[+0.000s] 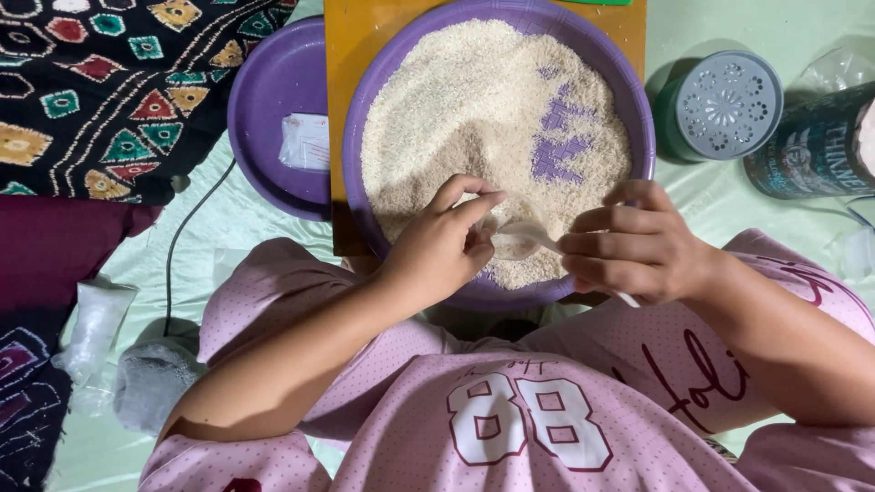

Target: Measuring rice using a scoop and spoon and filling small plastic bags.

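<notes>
Two hands over rice basin (383, 82), left hand (437, 241) pinching half-hidden clear cup (512, 228), right hand (633, 241) gripping white spoon (538, 239)

Single head-worn view, looking steeply down from above the person's chest and lap. The lens is facing forward and downward, so the pink shirt (510, 419) is filling the bottom edge while the purple basin of rice (629, 91) is lying toward the top. The camera is sitting close: the left hand (442, 241) and right hand (633, 241) are occupying the centre, and the basin is running off the upper edge. No second view is overlapping.
</notes>
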